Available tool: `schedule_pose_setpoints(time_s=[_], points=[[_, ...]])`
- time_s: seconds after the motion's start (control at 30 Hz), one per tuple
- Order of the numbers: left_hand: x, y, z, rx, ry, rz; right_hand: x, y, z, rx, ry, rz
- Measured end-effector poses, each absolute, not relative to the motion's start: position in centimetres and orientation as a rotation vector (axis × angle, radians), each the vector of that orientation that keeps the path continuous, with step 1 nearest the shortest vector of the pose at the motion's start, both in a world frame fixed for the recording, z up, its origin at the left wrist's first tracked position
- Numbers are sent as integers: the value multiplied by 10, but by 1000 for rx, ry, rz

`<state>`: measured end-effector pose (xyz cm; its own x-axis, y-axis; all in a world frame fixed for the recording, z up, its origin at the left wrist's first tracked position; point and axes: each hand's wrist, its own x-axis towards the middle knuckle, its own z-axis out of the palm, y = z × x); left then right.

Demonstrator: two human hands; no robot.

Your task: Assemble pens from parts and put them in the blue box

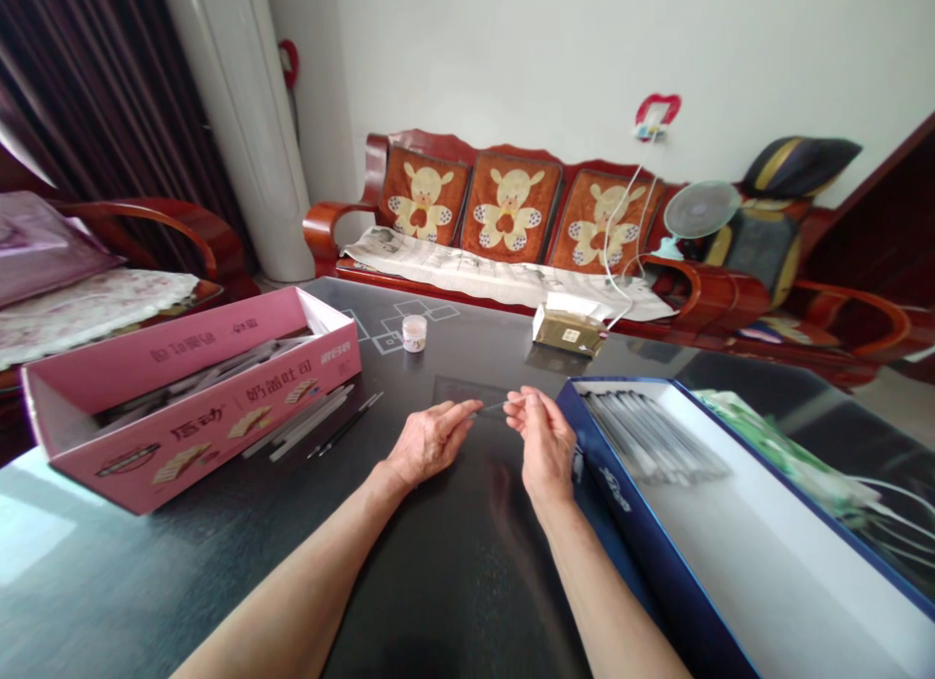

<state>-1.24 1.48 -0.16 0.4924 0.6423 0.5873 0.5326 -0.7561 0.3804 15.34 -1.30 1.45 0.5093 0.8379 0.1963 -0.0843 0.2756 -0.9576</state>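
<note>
Above the dark table, my left hand (436, 439) and my right hand (542, 437) face each other, fingers pinched. A thin dark stick (494, 407) spans the small gap between their fingertips, one end at each hand; its exact kind is too small to make out. Right of my right hand, a long blue box (626, 504) with a white inside holds a row of slim dark sticks in clear sleeves (650, 435). At left, a pink carton (241, 411) contains more long thin pieces. Pale, clear-looking tubes (311, 426) and thin dark sticks (347, 424) lie beside it.
A small lidded jar (414, 334) and a tissue box (570, 330) stand farther back on the table (438, 601). Beyond the blue box lies a green-and-white bag (774, 445) with white cords. A wooden sofa (504, 280) and a small fan (701, 209) are behind.
</note>
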Motion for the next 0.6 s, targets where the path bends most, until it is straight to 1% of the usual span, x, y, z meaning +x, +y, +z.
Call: schedule_pose_setpoints(time_s=[0.07,0.13,0.27,0.33,0.43,0.6], points=[[-12,14,-1,2582,1025,1113,154,-12,10,-1215,-974,727],[-12,15,-1,2571,1047,1131,161,-10,9,-1307,-1160,629],[-13,17,-4,2568,1125,1143,200,-7,18,-1520,-1371,139],[-14,19,-6,2585,1132,1127,221,-8,22,-1639,-1479,-12],[-14,19,-7,2601,1109,1119,234,-13,23,-1789,-1684,-48],[-14,17,-5,2620,1089,1102,219,-20,20,-2036,-1919,-39]])
